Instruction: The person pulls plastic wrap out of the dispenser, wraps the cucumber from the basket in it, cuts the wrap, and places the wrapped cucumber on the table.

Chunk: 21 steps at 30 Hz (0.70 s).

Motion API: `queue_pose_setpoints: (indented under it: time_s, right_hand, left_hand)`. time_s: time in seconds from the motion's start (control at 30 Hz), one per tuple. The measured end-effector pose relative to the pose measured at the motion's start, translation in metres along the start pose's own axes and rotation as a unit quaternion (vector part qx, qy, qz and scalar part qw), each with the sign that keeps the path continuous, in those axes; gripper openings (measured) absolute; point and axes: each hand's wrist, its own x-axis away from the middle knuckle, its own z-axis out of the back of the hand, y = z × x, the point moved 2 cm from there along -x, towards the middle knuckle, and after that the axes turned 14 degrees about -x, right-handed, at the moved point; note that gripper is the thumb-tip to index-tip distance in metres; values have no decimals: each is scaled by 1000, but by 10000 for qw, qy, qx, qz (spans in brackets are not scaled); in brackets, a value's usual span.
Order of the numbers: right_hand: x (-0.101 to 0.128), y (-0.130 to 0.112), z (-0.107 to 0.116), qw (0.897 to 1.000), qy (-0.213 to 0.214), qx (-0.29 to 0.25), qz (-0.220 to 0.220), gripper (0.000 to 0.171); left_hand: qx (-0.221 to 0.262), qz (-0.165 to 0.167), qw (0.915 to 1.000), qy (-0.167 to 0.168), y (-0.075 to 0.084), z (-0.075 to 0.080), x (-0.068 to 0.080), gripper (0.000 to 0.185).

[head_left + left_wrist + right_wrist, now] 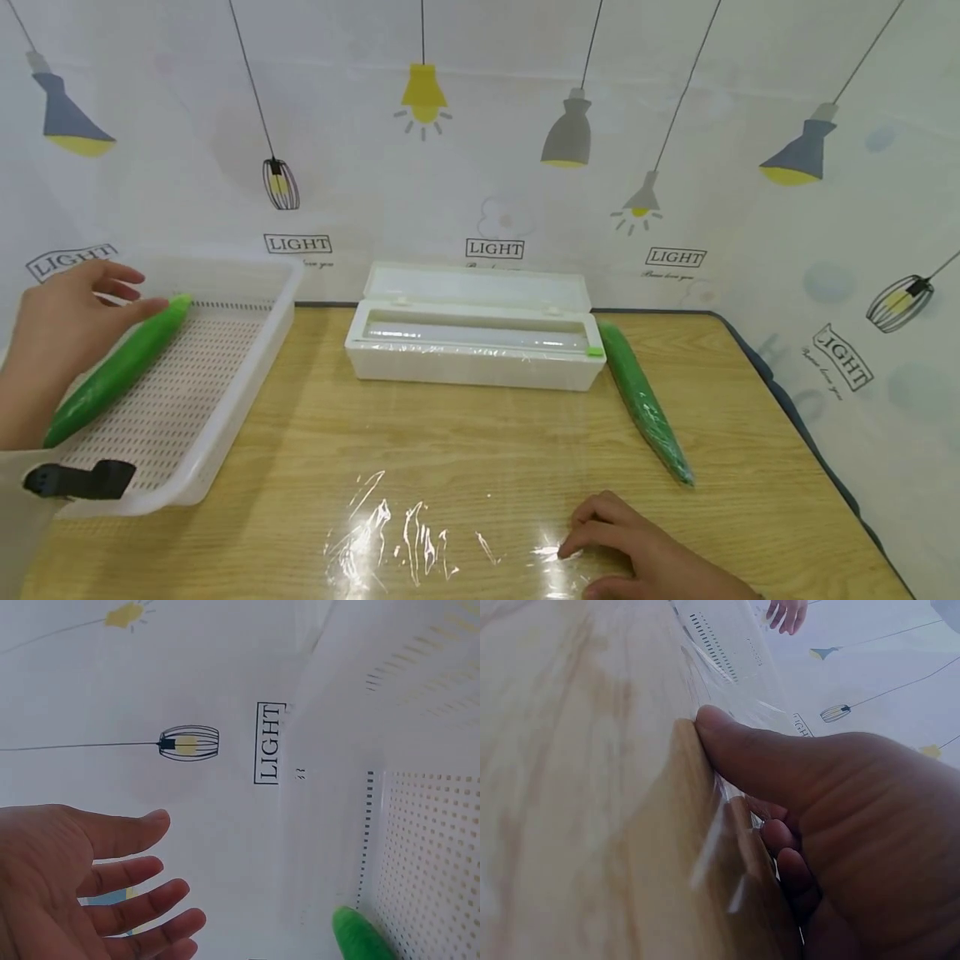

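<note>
My left hand [82, 312] hovers over the white basket [242, 392] at the left, fingers apart and holding nothing. Below it a bare green cucumber [123, 375] lies slanted in the basket; its tip [360, 934] shows in the left wrist view, apart from the fingers. My right hand [648, 554] rests on the table's near side, fingers loosely bent, touching a sheet of clear cling film [420, 542] spread on the wood. In the right wrist view the thumb [720, 727] lies at the film; its other fingertips are partly hidden.
A white cling film dispenser [476, 367] stands at the back with its lid [476, 287] raised and a film roll [480, 336] inside. Right of it lies a film-wrapped cucumber [647, 404]. Behind hangs a lamp-printed cloth [495, 183]. The wooden table [750, 417] has a dark right edge.
</note>
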Motion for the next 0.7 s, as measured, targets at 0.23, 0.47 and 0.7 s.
queue_pose_setpoints:
  time_s: [0.23,0.47,0.7]
  right_hand:
    - [-2,0,-1,10000,-58,-46,-11,35]
    - [-2,0,-1,9999,-127,-9,40,35]
    - [-2,-1,-1,9999,-139,-64,43,34]
  left_hand:
    - [299,645,9968,-377,-21,-8,-11,60]
    - [206,859,9947,-517,-42,-26,-12,58]
    - [-49,321,9988,-353,-62,-50,-18,63]
